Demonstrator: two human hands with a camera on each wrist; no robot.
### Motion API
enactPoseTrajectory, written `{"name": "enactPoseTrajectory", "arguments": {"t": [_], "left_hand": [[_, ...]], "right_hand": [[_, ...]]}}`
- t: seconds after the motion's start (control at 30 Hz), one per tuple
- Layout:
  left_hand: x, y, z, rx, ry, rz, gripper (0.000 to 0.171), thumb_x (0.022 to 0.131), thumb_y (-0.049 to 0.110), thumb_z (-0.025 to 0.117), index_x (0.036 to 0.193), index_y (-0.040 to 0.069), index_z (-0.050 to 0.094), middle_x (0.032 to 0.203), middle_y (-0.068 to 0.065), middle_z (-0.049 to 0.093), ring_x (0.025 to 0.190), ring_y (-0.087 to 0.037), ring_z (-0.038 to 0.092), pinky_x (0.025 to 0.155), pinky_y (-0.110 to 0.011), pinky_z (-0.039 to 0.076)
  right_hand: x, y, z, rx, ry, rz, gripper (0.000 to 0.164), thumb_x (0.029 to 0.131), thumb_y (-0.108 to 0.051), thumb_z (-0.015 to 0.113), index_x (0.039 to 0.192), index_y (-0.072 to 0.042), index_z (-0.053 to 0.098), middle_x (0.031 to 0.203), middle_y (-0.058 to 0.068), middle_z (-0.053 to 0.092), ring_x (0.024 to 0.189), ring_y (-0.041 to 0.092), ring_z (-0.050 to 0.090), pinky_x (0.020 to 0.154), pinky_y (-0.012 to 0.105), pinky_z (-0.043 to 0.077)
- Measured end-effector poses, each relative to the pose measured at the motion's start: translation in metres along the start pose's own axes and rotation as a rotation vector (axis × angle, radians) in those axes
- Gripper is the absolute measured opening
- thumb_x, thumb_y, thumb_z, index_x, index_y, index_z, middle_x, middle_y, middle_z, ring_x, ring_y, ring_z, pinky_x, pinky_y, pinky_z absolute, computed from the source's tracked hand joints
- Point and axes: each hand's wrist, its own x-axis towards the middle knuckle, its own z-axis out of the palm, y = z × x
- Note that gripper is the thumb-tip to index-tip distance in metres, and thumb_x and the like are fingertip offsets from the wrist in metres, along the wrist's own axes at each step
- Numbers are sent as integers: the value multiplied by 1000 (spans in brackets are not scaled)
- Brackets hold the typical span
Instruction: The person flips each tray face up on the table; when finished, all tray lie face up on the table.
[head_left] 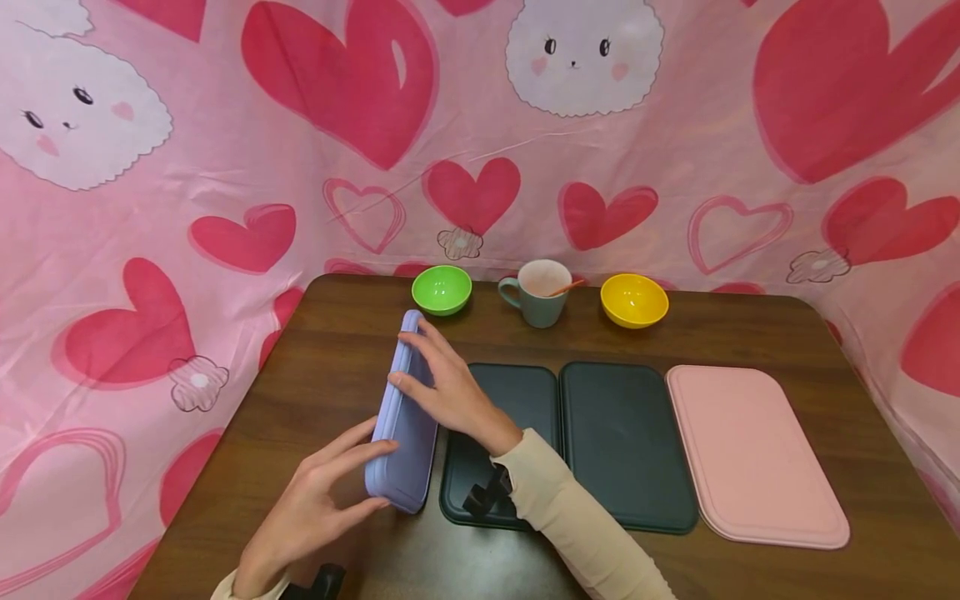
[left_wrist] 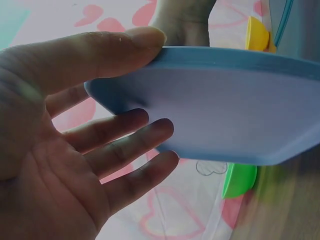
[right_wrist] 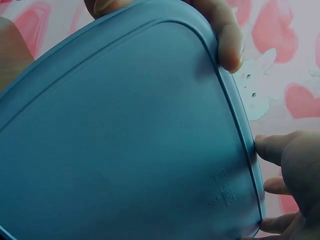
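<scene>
A lavender rectangular tray (head_left: 411,425) stands tilted on its long edge at the left of the table. My left hand (head_left: 318,492) holds its near end, with the thumb (left_wrist: 145,39) on the rim and fingers spread by its pale face. At the upper far part of the rim, my right hand (head_left: 459,396) grips with thumb and fingertips. The right wrist view shows the flat side of this tray (right_wrist: 125,120), with a small embossed mark near one edge.
Two dark green trays (head_left: 626,450) lie side by side, partly under the right forearm. A pink tray (head_left: 757,454) lies to their right. Along the back stand a green bowl (head_left: 442,292), a grey-green mug (head_left: 542,308) with an orange stick inside, and a yellow bowl (head_left: 633,304).
</scene>
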Motion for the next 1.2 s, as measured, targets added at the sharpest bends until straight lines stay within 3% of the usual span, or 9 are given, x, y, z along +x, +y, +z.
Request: {"name": "enactPoseTrajectory", "arguments": {"t": [0.17, 0.33, 0.57, 0.9, 1.07, 1.2], "left_hand": [[4, 3, 1, 7, -36, 12, 76, 60, 0, 92, 129, 17, 66, 144, -14, 57, 124, -17, 61, 97, -7, 44], [7, 7, 2, 12, -66, 5, 75, 62, 0, 92, 130, 17, 66, 145, -14, 56, 120, -23, 63, 88, -23, 57], [11, 11, 4, -22, -99, 15, 73, 64, 0, 91, 130, 18, 66, 147, -15, 54, 118, -25, 64, 86, -29, 59], [16, 14, 12, -49, -120, 56, 72, 66, 1, 90, 131, 19, 65, 148, -15, 53, 121, -25, 62, 93, -20, 54], [18, 15, 18, -24, -119, 87, 71, 67, 4, 90, 131, 20, 65, 148, -15, 54, 123, -26, 63, 99, -7, 43], [22, 18, 22, -9, -109, 134, 71, 66, 4, 91, 131, 17, 65, 146, -16, 55, 124, -26, 63, 103, -4, 37]], "right_hand": [[-3, -1, -5, 26, 3, 1, 61, 96, -39, 61, 151, -21, 42, 169, 4, 19, 154, 31, 29, 111, 60, 40], [-7, 1, -8, 31, 12, -10, 59, 96, -38, 61, 150, -21, 45, 169, 5, 20, 153, 33, 30, 108, 59, 43], [-11, 3, -14, 64, 3, 1, 54, 98, -33, 61, 149, -21, 48, 169, 8, 18, 148, 36, 37, 100, 56, 51], [-18, 3, -21, 68, 20, 42, 52, 98, -31, 61, 147, -17, 50, 168, 9, 22, 144, 36, 44, 97, 52, 54], [-21, 4, -23, 61, 54, 48, 52, 97, -30, 63, 145, -16, 51, 166, 11, 27, 132, 34, 56, 93, 50, 57], [-24, 5, -27, 59, 73, 53, 52, 96, -29, 65, 144, -16, 52, 165, 12, 30, 123, 30, 61, 91, 50, 57]]}}
